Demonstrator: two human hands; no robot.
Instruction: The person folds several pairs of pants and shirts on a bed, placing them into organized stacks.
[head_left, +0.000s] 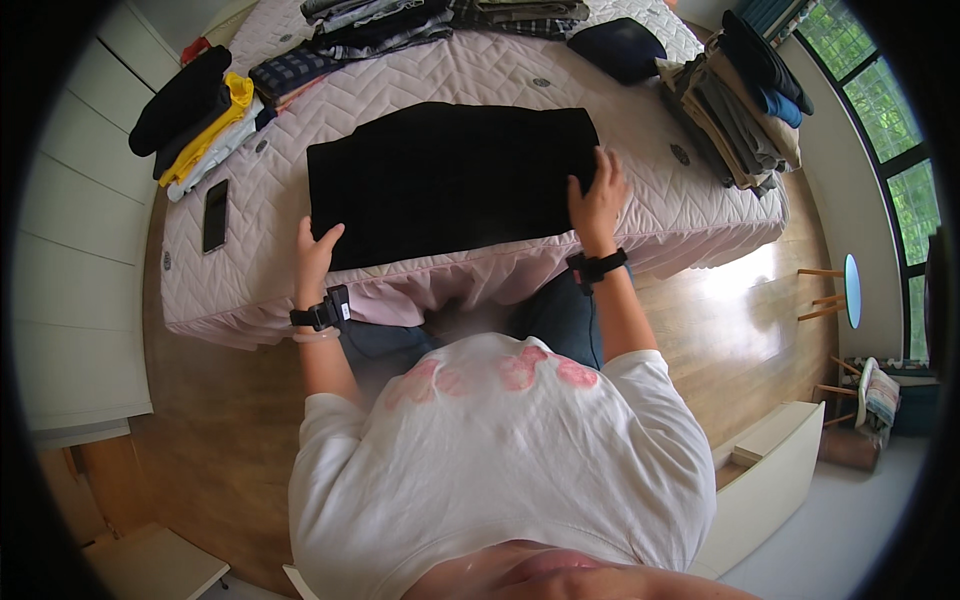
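A folded black garment (450, 180) lies flat near the front edge of the bed, wider than it is deep. My left hand (315, 251) is at its lower left corner, with thumb and fingers apart and the thumb over the cloth. At the right edge is my right hand (600, 196), its fingers spread and the thumb resting on or just above the cloth. Neither hand is closed around the fabric. Black straps with small devices sit on both wrists.
The bed (517, 64) has a quilted pink cover. Folded clothes are stacked at its left (202, 127), back (382, 34) and right (739, 112). A dark bundle (619, 49) lies near the right stack. A smartphone (215, 216) rests at the left. A small round stool (852, 291) stands by the window.
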